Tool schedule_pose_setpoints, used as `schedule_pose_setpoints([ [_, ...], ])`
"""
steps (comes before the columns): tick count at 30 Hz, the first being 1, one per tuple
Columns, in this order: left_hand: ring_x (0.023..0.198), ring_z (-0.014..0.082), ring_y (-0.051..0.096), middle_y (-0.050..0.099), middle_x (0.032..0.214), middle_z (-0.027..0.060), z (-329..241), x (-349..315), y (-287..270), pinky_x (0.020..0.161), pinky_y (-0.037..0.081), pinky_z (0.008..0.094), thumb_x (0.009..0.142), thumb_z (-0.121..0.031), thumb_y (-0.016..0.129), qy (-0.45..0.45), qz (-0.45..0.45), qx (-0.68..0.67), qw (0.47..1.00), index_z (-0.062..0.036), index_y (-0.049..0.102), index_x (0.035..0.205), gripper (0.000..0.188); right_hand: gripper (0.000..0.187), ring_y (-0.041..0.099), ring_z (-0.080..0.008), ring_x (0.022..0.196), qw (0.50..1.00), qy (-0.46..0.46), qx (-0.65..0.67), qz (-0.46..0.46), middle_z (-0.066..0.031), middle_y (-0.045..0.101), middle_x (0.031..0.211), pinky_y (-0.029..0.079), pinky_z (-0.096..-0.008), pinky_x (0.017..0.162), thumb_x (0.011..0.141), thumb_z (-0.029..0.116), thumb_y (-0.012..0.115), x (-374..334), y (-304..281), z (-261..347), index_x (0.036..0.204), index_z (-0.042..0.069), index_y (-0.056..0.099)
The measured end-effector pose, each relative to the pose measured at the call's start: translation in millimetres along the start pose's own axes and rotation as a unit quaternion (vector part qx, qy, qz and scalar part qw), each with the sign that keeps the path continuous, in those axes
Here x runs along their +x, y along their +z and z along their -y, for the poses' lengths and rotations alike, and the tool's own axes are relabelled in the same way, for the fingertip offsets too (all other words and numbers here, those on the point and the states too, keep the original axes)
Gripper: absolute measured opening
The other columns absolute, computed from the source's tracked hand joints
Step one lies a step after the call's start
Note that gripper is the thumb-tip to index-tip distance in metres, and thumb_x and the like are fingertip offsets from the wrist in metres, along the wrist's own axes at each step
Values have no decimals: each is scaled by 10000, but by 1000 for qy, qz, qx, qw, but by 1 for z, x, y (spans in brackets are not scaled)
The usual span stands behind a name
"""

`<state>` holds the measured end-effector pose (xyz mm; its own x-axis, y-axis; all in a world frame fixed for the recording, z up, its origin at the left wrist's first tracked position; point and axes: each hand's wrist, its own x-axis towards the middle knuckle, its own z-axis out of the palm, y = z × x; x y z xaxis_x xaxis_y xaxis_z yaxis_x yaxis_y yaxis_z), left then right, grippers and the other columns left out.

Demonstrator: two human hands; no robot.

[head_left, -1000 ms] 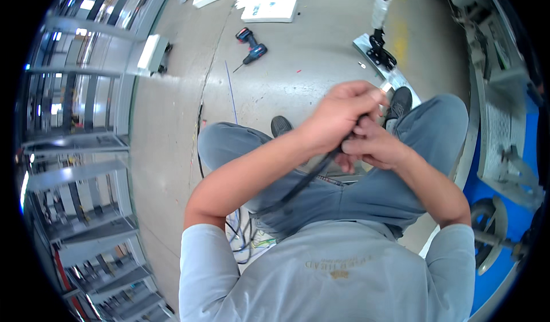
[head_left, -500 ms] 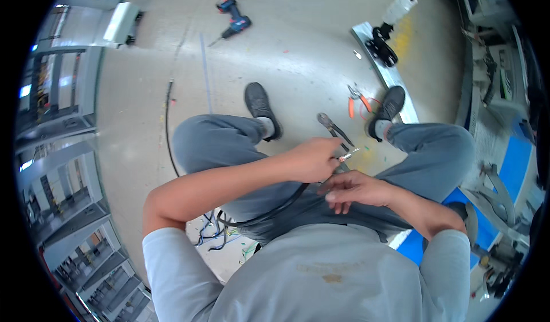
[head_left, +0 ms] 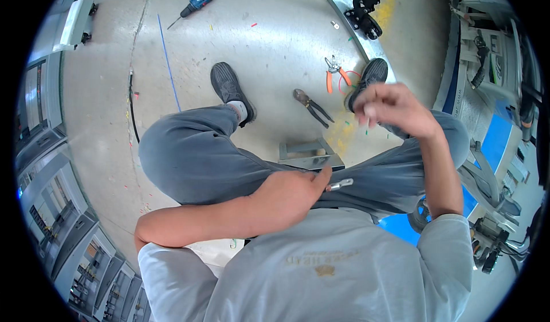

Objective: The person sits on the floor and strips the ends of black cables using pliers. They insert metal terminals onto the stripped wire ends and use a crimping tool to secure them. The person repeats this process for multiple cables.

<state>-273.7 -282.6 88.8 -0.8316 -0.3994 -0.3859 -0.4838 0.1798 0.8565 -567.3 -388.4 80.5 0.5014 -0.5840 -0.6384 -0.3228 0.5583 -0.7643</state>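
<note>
My left hand [head_left: 289,199] lies across my lap, its fingers closed around the base of a silver cable lug [head_left: 342,184] that sticks out past the fingertips. Whatever the lug is attached to is hidden beneath the hand. Raised over my right shoe, my right hand [head_left: 395,110] has loosely curved fingers, with nothing visible between them. Dark-handled cutting pliers [head_left: 314,109] lie on the floor between my feet. Beside my right shoe are orange-handled wire strippers [head_left: 338,73]. A grey metal bracket [head_left: 309,154] stands between my knees.
A cordless drill [head_left: 195,1] lies ahead on the left. On that side a black cable [head_left: 132,107] and a blue strip [head_left: 168,61] are on the floor. A metal bar [head_left: 349,21] carries a black fitting [head_left: 365,21] at front right. Racks [head_left: 43,144] line the left.
My right hand has left the lug area and moved forward and right, above my right shoe. My left hand has drawn back toward my body with the lug. The view has shifted.
</note>
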Motion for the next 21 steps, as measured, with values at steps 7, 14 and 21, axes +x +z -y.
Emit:
schedule_pose_setpoints([
  [7, 743, 246, 671, 645, 814, 101, 9, -33, -28, 566, 529, 358, 861, -114, 657, 131, 4, 118, 984, 67, 608, 1285, 464, 320, 669, -133, 820, 984, 137, -99, -56, -63, 730, 924, 536, -304, 729, 954, 297, 751, 63, -11, -68, 1031, -13, 734],
  [14, 771, 239, 661, 631, 814, 91, 31, -51, -24, 605, 533, 346, 829, -120, 671, 162, 100, 77, 979, 42, 627, 1128, 342, 330, 713, -219, 808, 937, 175, -277, -122, -119, 738, 897, 554, -366, 760, 914, 277, 751, 122, -42, -150, 1069, -13, 744],
  [21, 794, 256, 653, 642, 852, 111, 41, -91, -74, 666, 553, 371, 917, -218, 707, 182, -28, -27, 982, 53, 649, 1165, 372, 299, 650, -169, 700, 914, 164, -349, -126, -84, 673, 766, 522, -337, 662, 921, 277, 746, 143, -46, -170, 1019, -6, 731],
])
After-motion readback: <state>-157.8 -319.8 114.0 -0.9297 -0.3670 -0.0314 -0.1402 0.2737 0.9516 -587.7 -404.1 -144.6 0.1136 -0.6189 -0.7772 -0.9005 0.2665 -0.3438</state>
